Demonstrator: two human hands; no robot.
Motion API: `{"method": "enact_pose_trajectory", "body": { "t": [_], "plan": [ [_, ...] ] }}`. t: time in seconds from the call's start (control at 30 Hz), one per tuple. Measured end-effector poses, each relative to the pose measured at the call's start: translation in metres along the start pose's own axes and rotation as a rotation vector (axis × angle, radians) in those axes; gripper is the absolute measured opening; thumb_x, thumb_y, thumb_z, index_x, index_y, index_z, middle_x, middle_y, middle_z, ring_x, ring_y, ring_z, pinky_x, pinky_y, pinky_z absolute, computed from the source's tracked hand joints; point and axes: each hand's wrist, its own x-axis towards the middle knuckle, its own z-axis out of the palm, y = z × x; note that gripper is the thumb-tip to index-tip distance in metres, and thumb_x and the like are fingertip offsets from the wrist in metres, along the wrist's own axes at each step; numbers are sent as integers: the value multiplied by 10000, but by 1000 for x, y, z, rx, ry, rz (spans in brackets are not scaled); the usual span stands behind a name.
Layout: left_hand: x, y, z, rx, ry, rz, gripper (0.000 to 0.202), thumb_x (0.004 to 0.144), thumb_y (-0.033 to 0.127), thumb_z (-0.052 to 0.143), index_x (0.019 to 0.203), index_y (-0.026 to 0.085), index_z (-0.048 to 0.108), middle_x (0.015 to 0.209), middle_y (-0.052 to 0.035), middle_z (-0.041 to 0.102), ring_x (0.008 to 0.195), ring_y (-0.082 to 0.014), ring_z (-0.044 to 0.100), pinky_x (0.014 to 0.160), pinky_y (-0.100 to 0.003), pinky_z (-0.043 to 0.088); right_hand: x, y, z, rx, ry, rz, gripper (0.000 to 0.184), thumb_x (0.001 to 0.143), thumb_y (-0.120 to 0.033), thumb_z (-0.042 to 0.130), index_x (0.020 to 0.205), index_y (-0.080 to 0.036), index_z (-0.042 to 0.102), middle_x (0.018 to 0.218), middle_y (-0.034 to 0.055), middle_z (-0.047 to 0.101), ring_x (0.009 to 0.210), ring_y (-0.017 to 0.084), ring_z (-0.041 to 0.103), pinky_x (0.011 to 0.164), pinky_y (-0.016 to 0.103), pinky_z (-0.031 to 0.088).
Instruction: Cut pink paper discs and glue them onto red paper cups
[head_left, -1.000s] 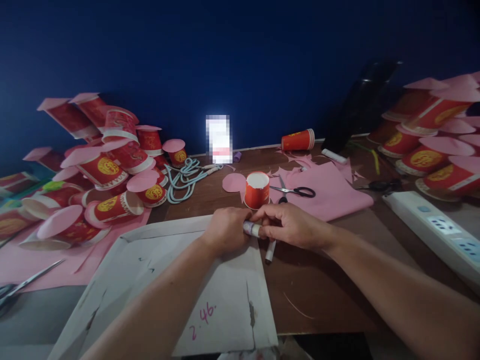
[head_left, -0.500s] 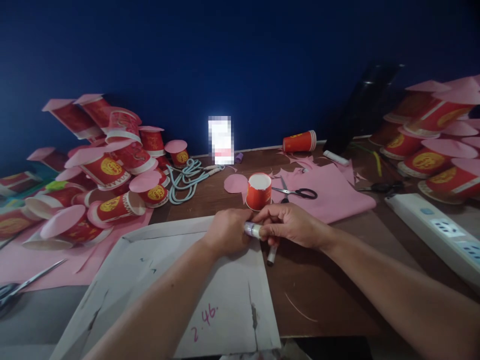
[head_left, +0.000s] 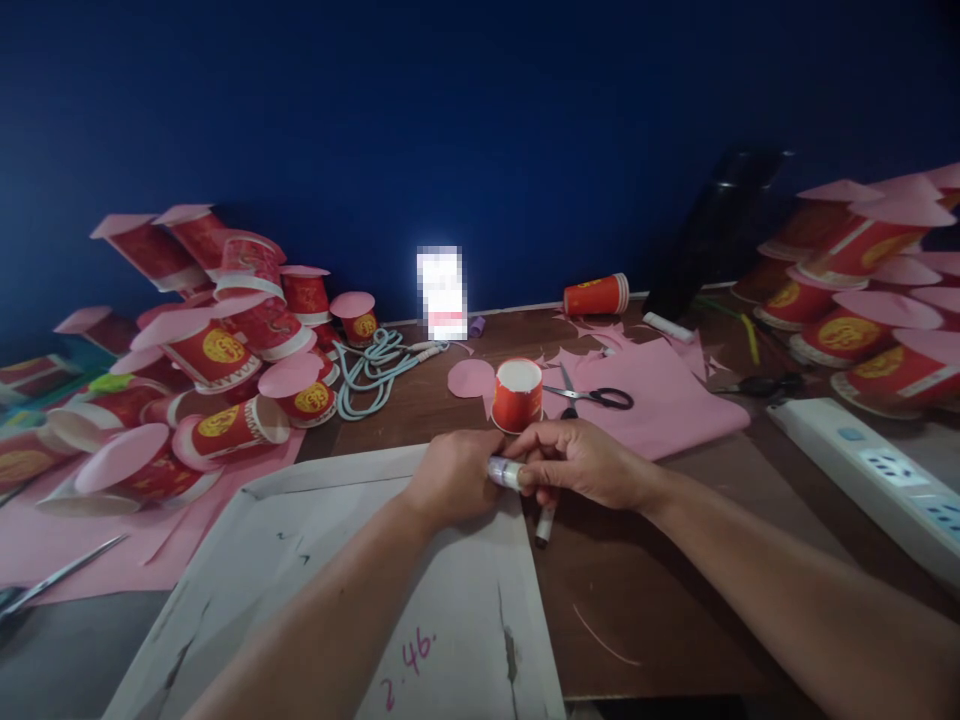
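Observation:
A glue stick [head_left: 504,472] with a clear, purplish label lies between my hands. My left hand [head_left: 457,475] is closed around one end of it, over the edge of the white board. The fingers of my right hand [head_left: 581,465] are closed on its other end. Just beyond my hands an upside-down red paper cup [head_left: 517,398] stands on the table, its pale base facing up. Left of the cup lies a pink paper disc [head_left: 471,378]. Beneath my right hand is a marker-like stick with a dark tip [head_left: 544,526], partly hidden.
Scissors [head_left: 600,397] rest on pink paper [head_left: 660,390] behind my right hand. Red cups with pink discs [head_left: 225,355] are piled at left, more [head_left: 847,330] at right. A power strip [head_left: 870,470], a coiled cable [head_left: 371,375] and stacked cups [head_left: 598,295] surround the white board [head_left: 300,570].
The camera has tilted slightly, so the scene sits a little lower in view. Both hands stay on the glue stick, with hardly any visible movement.

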Motion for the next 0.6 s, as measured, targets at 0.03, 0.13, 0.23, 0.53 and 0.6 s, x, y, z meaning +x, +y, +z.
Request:
{"method": "enact_pose_trajectory", "body": {
  "t": [0.03, 0.13, 0.23, 0.53, 0.6],
  "plan": [
    [0, 0, 0, -4, -2, -1, 88, 765, 300, 592, 788, 216, 603, 774, 6, 677, 621, -146, 583, 535, -256, 312, 0, -1, 0, 0, -2, 2, 378, 751, -389, 743, 1018, -135, 660, 754, 20, 676, 573, 89, 609, 532, 219, 535],
    [0, -2, 2, -35, 7, -4, 69, 770, 275, 580, 806, 217, 590, 782, 8, 675, 626, -143, 584, 544, -256, 322, -1, -4, -2, -5, -15, -4, 381, 747, -377, 748, 1034, -139, 668, 744, 17, 678, 566, 85, 602, 535, 215, 530],
    [-1, -5, 4, -48, 94, -15, 111, 765, 249, 577, 871, 218, 570, 790, 2, 663, 658, -157, 586, 575, -266, 351, -3, -7, -6, -10, 19, -20, 403, 750, -368, 748, 1079, -153, 656, 710, 8, 674, 558, 80, 593, 509, 192, 504],
    [5, -19, -1, -68, 375, -80, 197, 659, 121, 557, 811, 214, 473, 828, -19, 578, 813, -200, 551, 716, -324, 428, -3, -5, -26, -20, 397, -209, 374, 854, -506, 590, 1009, -168, 637, 622, -2, 615, 443, 72, 503, 383, 181, 374],
    [8, -26, 0, -46, 429, -95, 193, 662, 98, 527, 808, 213, 474, 857, -33, 569, 848, -211, 539, 744, -341, 436, -2, -7, -32, -94, 588, -349, 343, 876, -490, 563, 982, -171, 632, 631, -4, 603, 444, 76, 491, 401, 201, 389]
  ]
}}
